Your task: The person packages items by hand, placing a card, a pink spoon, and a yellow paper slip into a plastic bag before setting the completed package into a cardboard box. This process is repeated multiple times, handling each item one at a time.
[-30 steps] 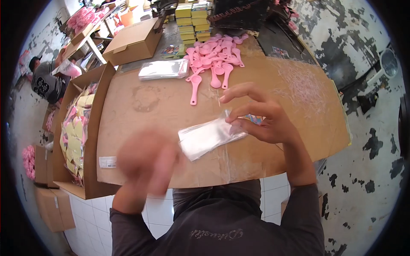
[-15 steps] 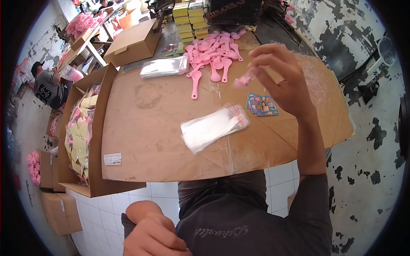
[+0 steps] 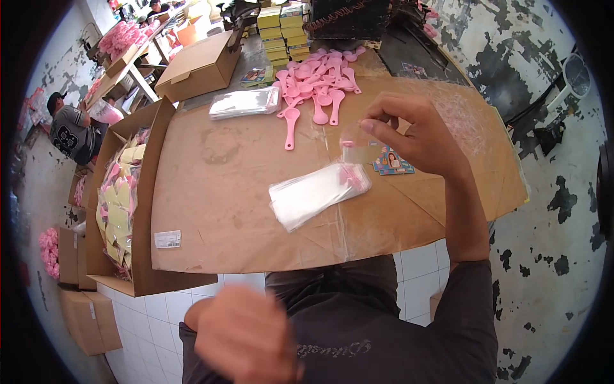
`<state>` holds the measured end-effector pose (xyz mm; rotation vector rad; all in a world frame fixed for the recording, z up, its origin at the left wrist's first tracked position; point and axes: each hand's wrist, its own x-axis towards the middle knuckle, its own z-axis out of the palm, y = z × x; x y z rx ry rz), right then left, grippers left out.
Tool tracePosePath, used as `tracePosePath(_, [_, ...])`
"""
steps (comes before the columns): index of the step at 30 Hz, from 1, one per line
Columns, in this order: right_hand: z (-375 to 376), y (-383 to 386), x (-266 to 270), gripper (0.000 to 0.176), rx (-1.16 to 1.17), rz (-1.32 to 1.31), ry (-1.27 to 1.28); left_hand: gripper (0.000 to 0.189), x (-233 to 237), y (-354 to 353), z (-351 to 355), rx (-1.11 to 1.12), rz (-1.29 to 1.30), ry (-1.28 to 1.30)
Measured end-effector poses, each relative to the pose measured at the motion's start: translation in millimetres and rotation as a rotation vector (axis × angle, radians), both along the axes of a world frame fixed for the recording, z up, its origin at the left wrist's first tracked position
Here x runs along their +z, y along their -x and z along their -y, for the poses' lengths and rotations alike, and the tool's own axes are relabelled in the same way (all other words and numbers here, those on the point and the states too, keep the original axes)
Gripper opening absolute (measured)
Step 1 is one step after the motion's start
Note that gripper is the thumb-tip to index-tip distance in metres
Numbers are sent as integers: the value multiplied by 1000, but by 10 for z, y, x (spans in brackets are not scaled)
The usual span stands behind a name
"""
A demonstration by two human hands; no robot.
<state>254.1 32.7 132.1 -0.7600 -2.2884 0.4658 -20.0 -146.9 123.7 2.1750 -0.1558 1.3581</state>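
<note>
My right hand [image 3: 416, 131] is over the right half of the cardboard-covered table, thumb and index finger pinched together. A blurred clear plastic piece with a pink end [image 3: 348, 144] shows just below these fingertips; I cannot tell whether they hold it. Beneath it lies a fanned stack of clear plastic bags [image 3: 313, 195] with pink print at one end. Small blue picture cards [image 3: 393, 161] lie under my right wrist side. My left hand [image 3: 249, 333] is low in front of my shirt, smeared by motion. Pink measuring spoons [image 3: 313, 80] are heaped at the back.
An open carton [image 3: 163, 128] of packed pouches stands along the left edge. A second clear bag stack [image 3: 243, 102], a closed box [image 3: 198, 64] and stacked cards [image 3: 275, 38] are at the back. Clear scraps [image 3: 464, 121] lie right. A person [image 3: 73, 128] sits far left.
My right hand has come down slightly and its fingers have drawn together. The clear pink-ended piece now appears lower, near the bags. My left hand has moved and blurred.
</note>
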Motion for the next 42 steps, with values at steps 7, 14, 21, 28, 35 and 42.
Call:
tracePosePath(7, [121, 189, 45, 8, 127, -132, 107, 45, -419, -224, -1035, 635, -194, 576])
tracePosePath(14, [91, 335, -176, 22, -53, -144, -306, 27, -630, -198, -1291, 467, -74, 974])
tracePosePath(21, [46, 496, -352, 22, -98, 78, -696, 31, -620, -256, -1268, 764, -241, 732])
tracePosePath(28, [-33, 582, -495, 21, -100, 232, -794, 32, -750, -269, -1266, 852, -311, 544])
tracePosePath(35, [-166, 174, -363, 12, -222, 27, -271, 31, -746, -144, -1208, 757, -299, 769])
tracePosePath(42, [-704, -1487, -328, 12, -209, -177, 625, 31, -928, 8, -1331, 524, -31, 1086])
